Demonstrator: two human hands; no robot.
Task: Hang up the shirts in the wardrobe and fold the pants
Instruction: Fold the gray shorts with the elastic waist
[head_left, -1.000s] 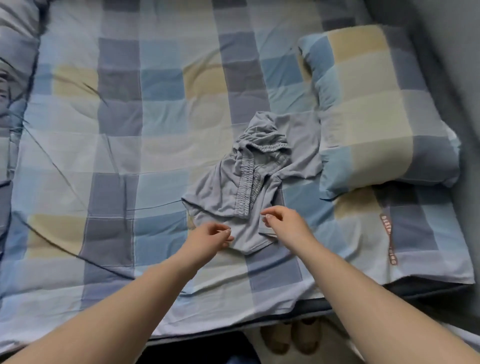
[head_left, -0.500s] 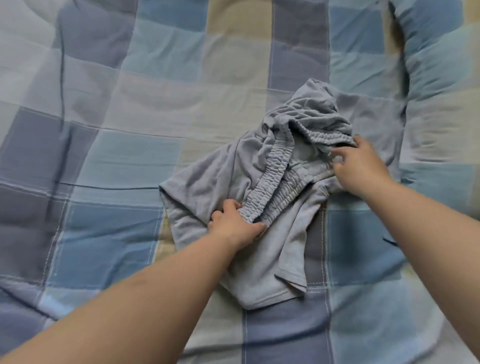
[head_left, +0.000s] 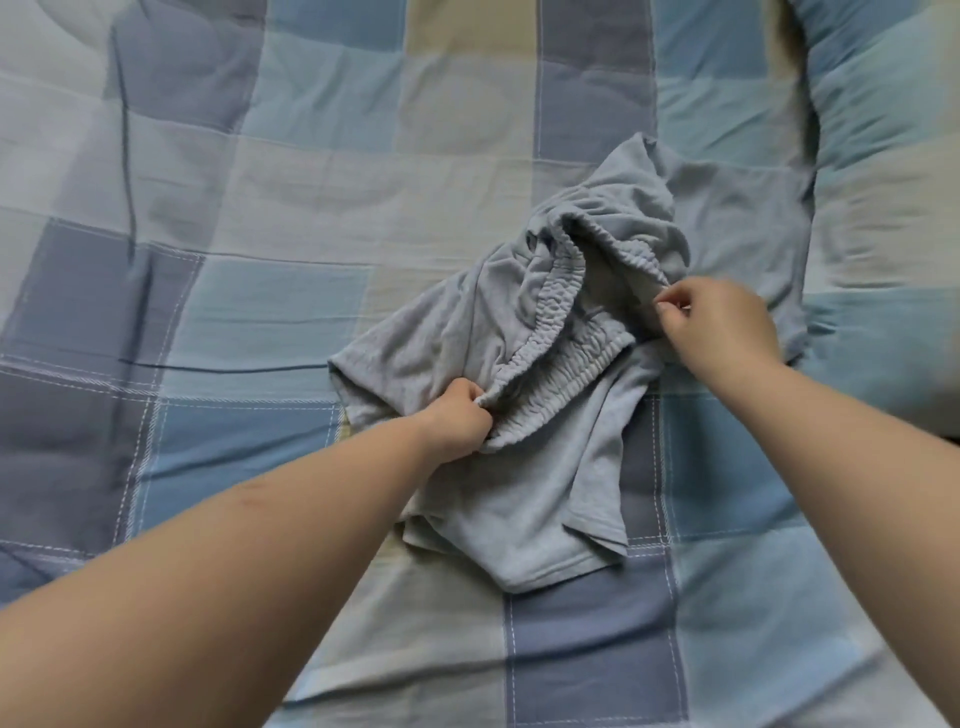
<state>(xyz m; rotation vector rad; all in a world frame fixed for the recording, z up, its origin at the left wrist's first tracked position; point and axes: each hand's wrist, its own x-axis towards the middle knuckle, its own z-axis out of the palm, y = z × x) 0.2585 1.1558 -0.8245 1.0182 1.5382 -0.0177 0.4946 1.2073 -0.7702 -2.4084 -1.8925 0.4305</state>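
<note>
1 pair of grey pants (head_left: 545, 467) lies crumpled on the checked bed cover (head_left: 260, 312). Left hand (head_left: 457, 421) grips their elastic waistband; right hand (head_left: 722, 327) pinches the waistband's far end. No readable writing.

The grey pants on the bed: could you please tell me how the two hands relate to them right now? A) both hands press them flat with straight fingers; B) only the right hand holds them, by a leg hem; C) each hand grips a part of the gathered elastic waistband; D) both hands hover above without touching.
C: the left hand and the right hand each have fingers curled round the waistband of the crumpled grey pants.
</note>
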